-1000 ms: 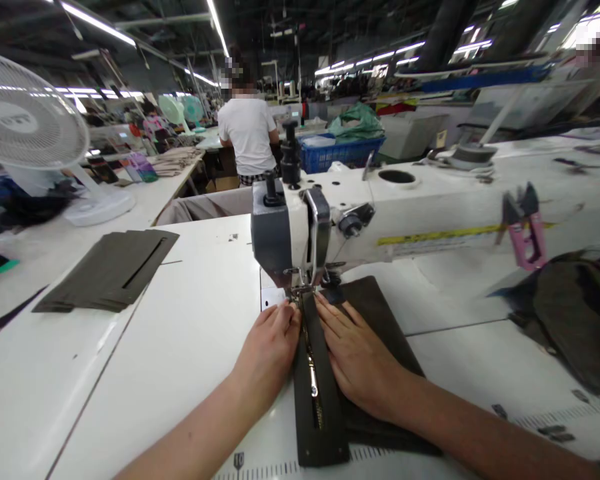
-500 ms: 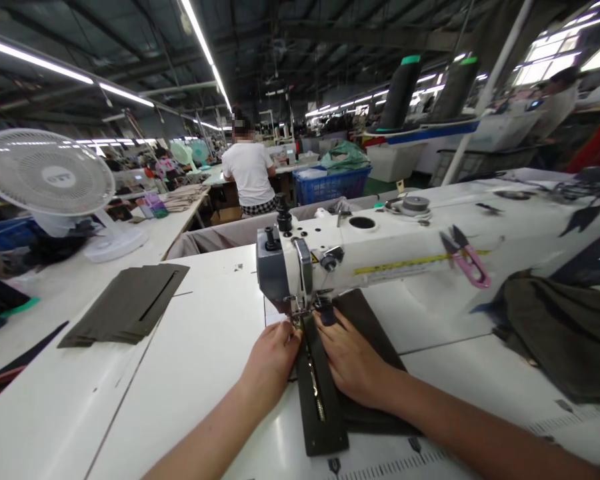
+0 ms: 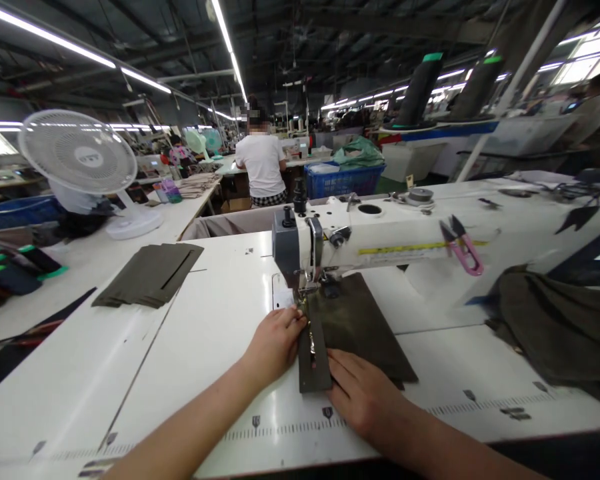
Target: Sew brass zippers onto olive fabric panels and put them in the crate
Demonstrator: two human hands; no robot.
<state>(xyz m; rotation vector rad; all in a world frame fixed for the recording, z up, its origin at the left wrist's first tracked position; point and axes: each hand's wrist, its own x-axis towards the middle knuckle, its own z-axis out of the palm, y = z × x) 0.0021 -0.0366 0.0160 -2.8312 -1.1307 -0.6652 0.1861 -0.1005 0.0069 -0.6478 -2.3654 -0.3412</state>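
A dark olive fabric strip (image 3: 320,377) with a shiny zipper (image 3: 312,343) down its middle runs lengthwise under the presser foot of a white sewing machine (image 3: 420,240). My left hand (image 3: 277,340) has its fingers bent and closed on the strip's left edge, just in front of the foot. Lower down, my right hand (image 3: 365,393) grips the strip's right edge near its front end, fingers together. Beneath and to the right of the strip, a larger olive fabric panel (image 3: 367,320) lies on the table. The needle point is hidden.
At left lies a stack of olive panels (image 3: 147,273). Pink thread snips (image 3: 463,247) rest on the machine arm. Bunched olive cloth (image 3: 555,327) sits at right. A white fan (image 3: 80,153) and dark thread cones (image 3: 15,277) stand on the left table. A person (image 3: 261,163) sits ahead.
My right hand has slid back toward me from beside the presser foot to the strip's front end. The strip has fed farther under the machine. The view has shifted.
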